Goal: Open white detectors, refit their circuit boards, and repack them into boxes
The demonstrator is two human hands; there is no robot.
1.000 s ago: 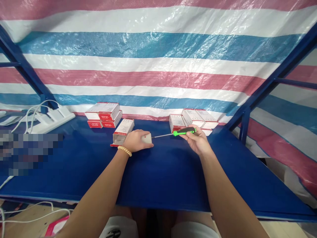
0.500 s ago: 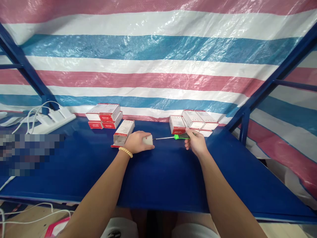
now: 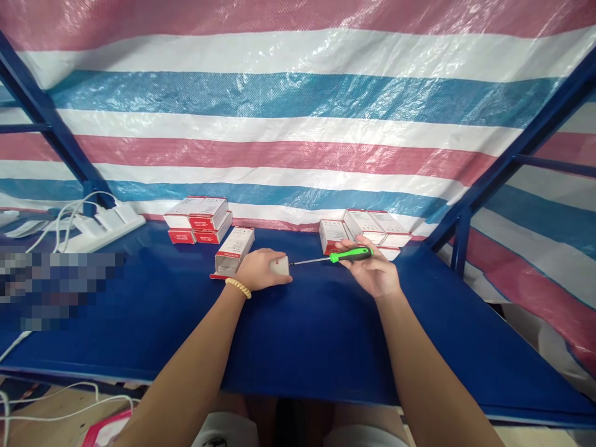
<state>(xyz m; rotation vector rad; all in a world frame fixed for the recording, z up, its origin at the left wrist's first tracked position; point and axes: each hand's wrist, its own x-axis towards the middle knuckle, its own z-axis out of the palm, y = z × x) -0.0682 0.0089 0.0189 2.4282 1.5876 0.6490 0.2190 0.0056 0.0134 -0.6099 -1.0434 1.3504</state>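
Over the blue table my left hand (image 3: 257, 270) grips a small white plastic block (image 3: 280, 266) with a tiny red mark. A screwdriver (image 3: 352, 254) with a green and black handle points left, its tip at the block's right end. Whether the tip sits on a screw is too small to tell. My right hand (image 3: 378, 277) supports the handle from below, with the thumb side hidden and the fingers loosely bent along it. Just behind my left hand lies an open white and red carton (image 3: 236, 241), its flap folded down toward me.
Stacked white and red cartons (image 3: 200, 214) stand at the back left, and more cartons (image 3: 367, 225) are behind my right hand. A white power strip (image 3: 109, 226) with cables lies at the far left. Blue frame posts (image 3: 488, 180) and a striped tarp (image 3: 298, 155) border the table.
My right hand has turned palm up and loosened around the handle, so more of the screwdriver's green handle shows. My left hand keeps the white block in nearly the same place.
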